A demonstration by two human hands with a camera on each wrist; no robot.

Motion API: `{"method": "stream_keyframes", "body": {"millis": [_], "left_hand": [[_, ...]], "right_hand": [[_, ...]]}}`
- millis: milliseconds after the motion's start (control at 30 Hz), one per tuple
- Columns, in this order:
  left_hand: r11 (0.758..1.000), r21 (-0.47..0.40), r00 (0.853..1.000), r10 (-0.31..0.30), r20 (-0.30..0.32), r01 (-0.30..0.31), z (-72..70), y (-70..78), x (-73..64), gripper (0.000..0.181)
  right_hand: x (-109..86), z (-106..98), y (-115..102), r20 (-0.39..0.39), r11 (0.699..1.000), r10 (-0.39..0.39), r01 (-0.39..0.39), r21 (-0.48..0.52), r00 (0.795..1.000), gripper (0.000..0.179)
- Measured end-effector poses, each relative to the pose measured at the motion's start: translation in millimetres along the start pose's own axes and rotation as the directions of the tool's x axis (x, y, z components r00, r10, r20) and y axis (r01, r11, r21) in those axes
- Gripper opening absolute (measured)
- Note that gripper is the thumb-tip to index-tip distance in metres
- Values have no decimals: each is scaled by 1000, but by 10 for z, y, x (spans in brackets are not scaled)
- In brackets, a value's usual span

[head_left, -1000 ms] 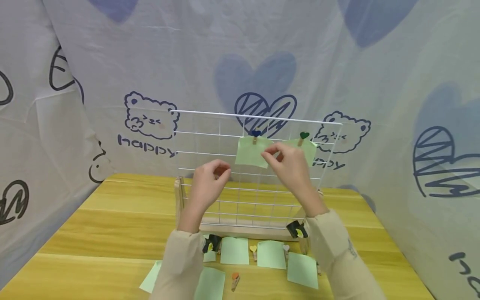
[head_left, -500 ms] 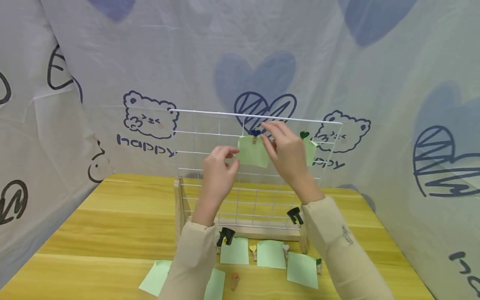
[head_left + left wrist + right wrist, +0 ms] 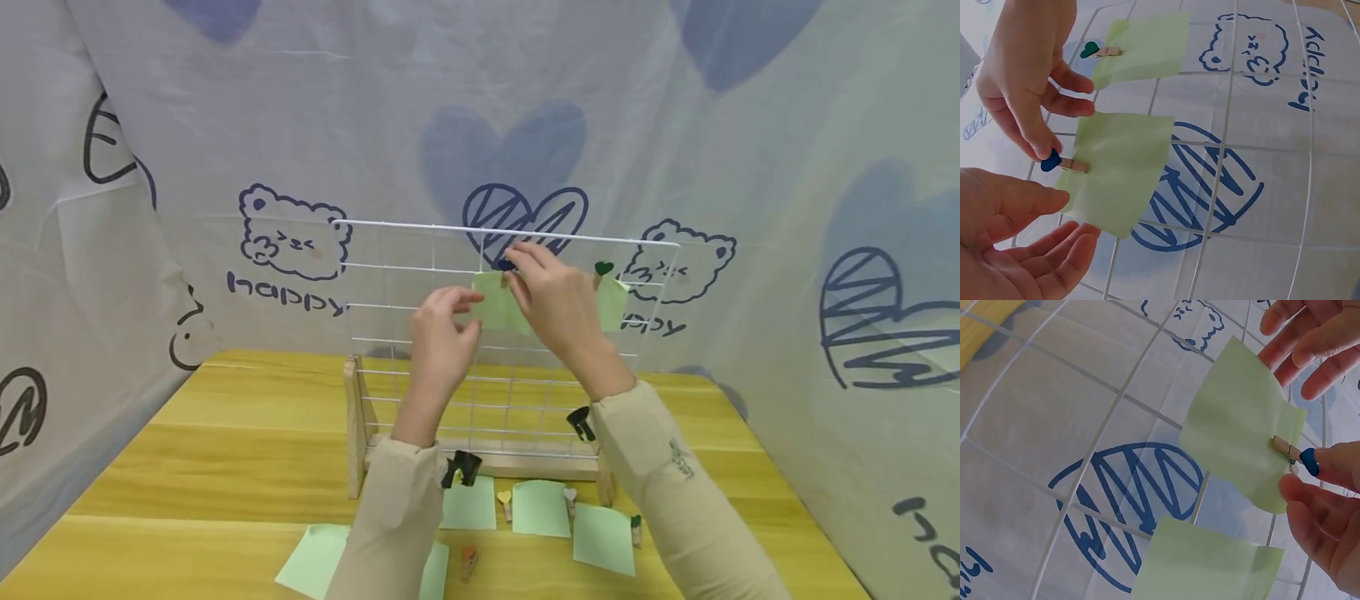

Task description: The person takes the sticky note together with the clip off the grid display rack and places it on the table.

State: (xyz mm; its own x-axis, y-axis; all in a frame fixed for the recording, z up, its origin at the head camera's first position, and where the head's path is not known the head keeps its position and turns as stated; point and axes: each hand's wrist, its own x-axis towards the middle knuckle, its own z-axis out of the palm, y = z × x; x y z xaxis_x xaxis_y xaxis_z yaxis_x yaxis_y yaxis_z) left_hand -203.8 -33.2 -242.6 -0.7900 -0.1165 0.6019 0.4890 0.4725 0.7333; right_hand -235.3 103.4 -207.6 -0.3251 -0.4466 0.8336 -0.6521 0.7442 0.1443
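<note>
My right hand (image 3: 558, 300) is at the upper middle of the white wire grid (image 3: 420, 226). Its finger and thumb pinch a mini wooden clothespin (image 3: 1282, 445) with a blue heart, which grips the top edge of a pale green paper note (image 3: 1124, 172). At the note's left edge is my left hand (image 3: 442, 333), thumb and fingers apart, with its fingertips right beside the paper. To the right hangs a second green note (image 3: 613, 307) under a clothespin with a green heart (image 3: 603, 268), partly hidden behind my right hand in the head view.
A wooden stand (image 3: 487, 462) supports the grid on the yellow wooden table (image 3: 225, 467). Several green notes (image 3: 542, 508) lie in front, among clothespins with yellow (image 3: 505, 500), white (image 3: 570, 497), orange (image 3: 468, 562) and green (image 3: 637, 525) hearts. A printed cloth (image 3: 375, 108) hangs behind.
My right hand has moved up and left from in front of the note to the blue-heart clothespin. My left hand has come up and right to the note's left edge.
</note>
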Motion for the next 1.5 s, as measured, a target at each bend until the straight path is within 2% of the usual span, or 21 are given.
{"method": "stream_keyframes", "body": {"millis": [267,500,733,933,1267,1500], "left_hand": [[1000,14,1000,-3,7,3,30,4,28,23],[999,-20,999,-27,19,27,28,-12,35,25],[1000,-28,999,-8,35,9,41,-17,58,24],[999,-31,998,-39,43,40,48,-22,38,24],[999,-39,1000,-9,25,10,49,-65,36,23],[998,-46,999,-35,39,37,46,-77,38,23]], "right_hand": [[13,8,-21,5,999,50,-50,13,999,12],[61,16,-41,7,994,88,-89,57,996,8],[74,13,-46,3,988,127,-127,85,992,4],[61,50,-68,16,980,159,-160,120,987,5],[62,94,-76,0,973,182,-180,143,983,11],[47,107,-61,-41,963,205,-194,186,978,14]]}}
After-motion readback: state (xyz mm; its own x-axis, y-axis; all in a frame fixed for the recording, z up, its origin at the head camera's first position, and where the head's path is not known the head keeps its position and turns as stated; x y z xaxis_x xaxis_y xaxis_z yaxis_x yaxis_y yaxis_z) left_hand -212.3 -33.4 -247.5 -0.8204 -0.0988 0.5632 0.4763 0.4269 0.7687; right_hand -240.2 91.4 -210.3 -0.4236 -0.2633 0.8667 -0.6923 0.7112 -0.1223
